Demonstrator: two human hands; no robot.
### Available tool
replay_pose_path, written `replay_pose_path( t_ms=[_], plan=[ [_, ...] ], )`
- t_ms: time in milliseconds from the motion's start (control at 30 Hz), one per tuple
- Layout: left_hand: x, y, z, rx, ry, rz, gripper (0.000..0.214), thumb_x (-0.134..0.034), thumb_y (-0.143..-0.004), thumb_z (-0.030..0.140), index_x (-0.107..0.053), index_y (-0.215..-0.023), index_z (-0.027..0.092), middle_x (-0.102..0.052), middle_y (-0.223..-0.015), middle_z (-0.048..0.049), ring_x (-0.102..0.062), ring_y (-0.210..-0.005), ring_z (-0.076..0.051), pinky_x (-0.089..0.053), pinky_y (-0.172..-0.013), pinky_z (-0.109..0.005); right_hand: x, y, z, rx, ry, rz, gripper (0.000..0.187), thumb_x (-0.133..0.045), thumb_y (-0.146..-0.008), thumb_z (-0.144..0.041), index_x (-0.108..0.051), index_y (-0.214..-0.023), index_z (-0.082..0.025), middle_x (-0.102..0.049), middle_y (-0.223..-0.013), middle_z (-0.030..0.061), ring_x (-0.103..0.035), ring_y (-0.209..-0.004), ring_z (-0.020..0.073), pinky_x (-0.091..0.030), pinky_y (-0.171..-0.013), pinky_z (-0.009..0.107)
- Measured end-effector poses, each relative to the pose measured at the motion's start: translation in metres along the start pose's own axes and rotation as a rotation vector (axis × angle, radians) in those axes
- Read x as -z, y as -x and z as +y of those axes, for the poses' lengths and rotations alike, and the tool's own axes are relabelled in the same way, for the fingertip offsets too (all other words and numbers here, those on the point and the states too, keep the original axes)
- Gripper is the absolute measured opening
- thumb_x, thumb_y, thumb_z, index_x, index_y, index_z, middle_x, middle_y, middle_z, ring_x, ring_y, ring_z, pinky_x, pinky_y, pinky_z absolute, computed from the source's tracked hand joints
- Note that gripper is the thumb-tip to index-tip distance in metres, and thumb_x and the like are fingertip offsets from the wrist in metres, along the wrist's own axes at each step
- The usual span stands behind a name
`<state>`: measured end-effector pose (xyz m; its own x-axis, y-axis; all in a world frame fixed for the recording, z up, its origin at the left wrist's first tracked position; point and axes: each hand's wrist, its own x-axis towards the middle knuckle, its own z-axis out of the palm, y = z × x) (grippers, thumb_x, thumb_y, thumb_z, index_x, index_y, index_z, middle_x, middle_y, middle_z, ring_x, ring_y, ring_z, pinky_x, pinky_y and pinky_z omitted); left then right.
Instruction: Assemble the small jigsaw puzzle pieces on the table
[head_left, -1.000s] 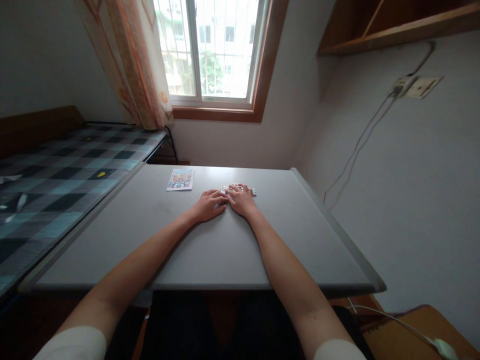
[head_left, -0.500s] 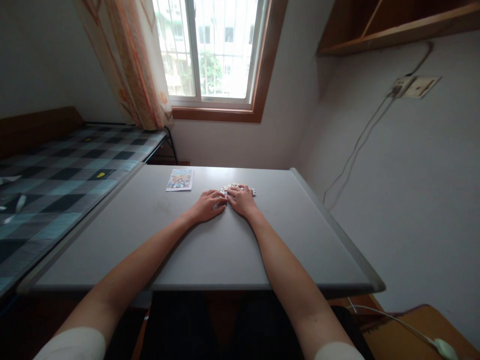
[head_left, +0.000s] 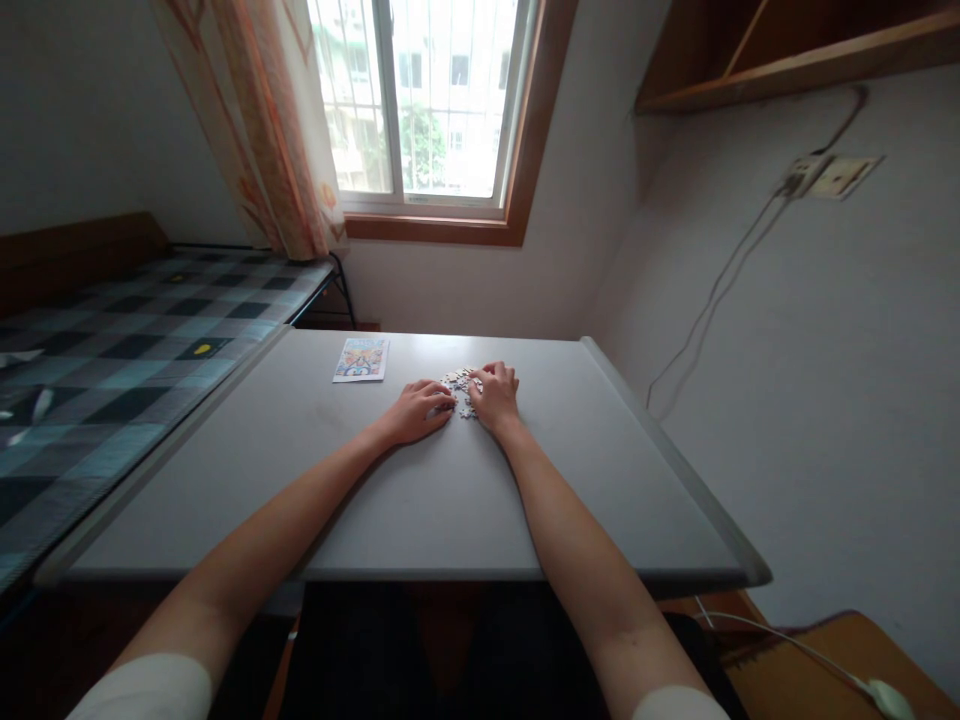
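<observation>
A loose pile of small jigsaw puzzle pieces (head_left: 459, 378) lies near the far side of the grey-white table (head_left: 442, 510), between my hands. My left hand (head_left: 421, 410) rests cupped at the pile's left edge, thumb and fingers apart, with a few pieces in the gap between them. My right hand (head_left: 496, 396) lies over the pile's right side with its fingers bent and spread. Some pieces show by its thumb; those under the palm are hidden. Left of the pile, a printed picture sheet (head_left: 361, 360) lies flat, with a colourful design.
A bed with a checked mattress (head_left: 150, 340) stands along the table's left side. On the right is a wall with a socket (head_left: 810, 176) and a hanging cable. A wooden chair or stool (head_left: 832, 650) with a white cable stands at lower right.
My right hand has shifted to the right and slightly away, uncovering more puzzle pieces in the middle. My left hand has stayed almost still.
</observation>
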<state>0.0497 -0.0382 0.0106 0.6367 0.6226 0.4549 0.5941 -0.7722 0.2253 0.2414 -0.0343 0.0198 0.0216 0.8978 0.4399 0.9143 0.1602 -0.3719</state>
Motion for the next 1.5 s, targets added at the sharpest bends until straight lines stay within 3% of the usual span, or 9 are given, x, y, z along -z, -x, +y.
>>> replay_pose_path(
  t_ms=[167, 333, 533, 667, 833, 967, 1200, 1333, 1500],
  plan=[
    [0.0, 0.0, 0.0, 0.022, -0.012, 0.022, 0.023, -0.051, -0.086, 0.035, -0.066, -0.103, 0.029, -0.061, -0.115, -0.0022, -0.05, -0.111, -0.021, -0.038, -0.099, -0.04, 0.003, -0.021, -0.009, 0.102, 0.003, -0.149, 0.028, -0.049, -0.087, -0.028, -0.066, -0.11, -0.026, -0.059, -0.114, 0.0069, -0.042, -0.106, 0.0246, -0.032, -0.09, 0.039],
    [0.001, -0.001, -0.006, 0.16, -0.033, 0.144, 0.019, -0.052, -0.086, 0.031, -0.069, -0.093, 0.026, -0.063, -0.107, -0.0032, -0.054, -0.103, -0.021, -0.042, -0.092, -0.04, -0.005, -0.05, -0.015, 0.098, 0.047, -0.35, 0.028, -0.053, -0.086, -0.036, -0.066, -0.11, -0.028, -0.059, -0.117, 0.0066, -0.042, -0.11, 0.027, -0.031, -0.093, 0.041],
    [0.002, -0.001, -0.02, 0.3, 0.029, 0.251, 0.018, -0.051, -0.083, 0.026, -0.069, -0.085, 0.022, -0.065, -0.097, -0.0037, -0.056, -0.095, -0.02, -0.043, -0.09, -0.04, -0.015, -0.062, -0.012, 0.092, 0.068, -0.423, 0.022, -0.059, -0.082, -0.038, -0.071, -0.098, -0.029, -0.059, -0.111, 0.008, -0.043, -0.11, 0.0283, -0.033, -0.093, 0.042],
    [0.001, 0.0, -0.02, 0.31, 0.034, 0.248, 0.017, -0.052, -0.083, 0.026, -0.069, -0.084, 0.023, -0.064, -0.098, -0.0035, -0.055, -0.095, -0.02, -0.043, -0.089, -0.039, -0.015, -0.066, -0.011, 0.096, 0.024, -0.391, 0.016, -0.063, -0.077, -0.032, -0.071, -0.089, -0.027, -0.063, -0.106, 0.005, -0.048, -0.107, 0.0255, -0.036, -0.09, 0.038],
    [0.001, 0.001, -0.015, 0.296, 0.009, 0.216, 0.016, -0.053, -0.083, 0.026, -0.068, -0.085, 0.023, -0.064, -0.1, -0.003, -0.055, -0.096, -0.02, -0.042, -0.09, -0.038, -0.005, -0.069, -0.011, 0.09, -0.138, -0.441, 0.013, -0.061, -0.075, -0.024, -0.069, -0.085, -0.022, -0.069, -0.086, 0.0001, -0.059, -0.082, 0.0143, -0.039, -0.077, 0.026],
    [0.001, 0.001, -0.015, 0.306, 0.0, 0.216, 0.016, -0.053, -0.084, 0.027, -0.069, -0.084, 0.023, -0.064, -0.099, -0.0032, -0.055, -0.095, -0.02, -0.042, -0.089, -0.038, 0.006, -0.068, -0.009, 0.143, -0.072, -0.441, 0.013, -0.06, -0.071, -0.016, -0.068, -0.08, -0.02, -0.068, -0.08, 0.0002, -0.059, -0.074, 0.0126, -0.038, -0.068, 0.023],
    [0.001, 0.001, -0.016, 0.296, -0.008, 0.201, 0.017, -0.052, -0.084, 0.027, -0.068, -0.083, 0.023, -0.065, -0.096, -0.0033, -0.056, -0.094, -0.02, -0.042, -0.085, -0.038, 0.013, -0.068, -0.004, 0.217, -0.105, -0.682, 0.024, -0.073, -0.065, -0.031, -0.07, -0.086, -0.02, -0.065, -0.078, 0.0005, -0.057, -0.067, 0.0112, -0.037, -0.056, 0.018],
    [0.0, 0.001, -0.016, 0.298, -0.01, 0.196, 0.018, -0.051, -0.084, 0.027, -0.069, -0.083, 0.023, -0.065, -0.096, -0.0034, -0.056, -0.094, -0.02, -0.042, -0.085, -0.038, 0.006, -0.068, -0.004, 0.221, -0.139, -0.579, 0.021, -0.064, -0.077, -0.032, -0.071, -0.093, -0.02, -0.067, -0.081, 0.0018, -0.058, -0.069, 0.0113, -0.039, -0.059, 0.019],
    [-0.001, 0.0, -0.017, 0.297, -0.016, 0.196, 0.017, -0.052, -0.083, 0.027, -0.069, -0.083, 0.023, -0.065, -0.096, -0.0033, -0.056, -0.093, -0.02, -0.042, -0.085, -0.038, -0.009, -0.064, -0.006, 0.209, -0.041, -0.506, 0.023, -0.062, -0.08, -0.032, -0.071, -0.1, -0.027, -0.068, -0.087, 0.0019, -0.06, -0.079, 0.0142, -0.041, -0.072, 0.023]
  ],
)
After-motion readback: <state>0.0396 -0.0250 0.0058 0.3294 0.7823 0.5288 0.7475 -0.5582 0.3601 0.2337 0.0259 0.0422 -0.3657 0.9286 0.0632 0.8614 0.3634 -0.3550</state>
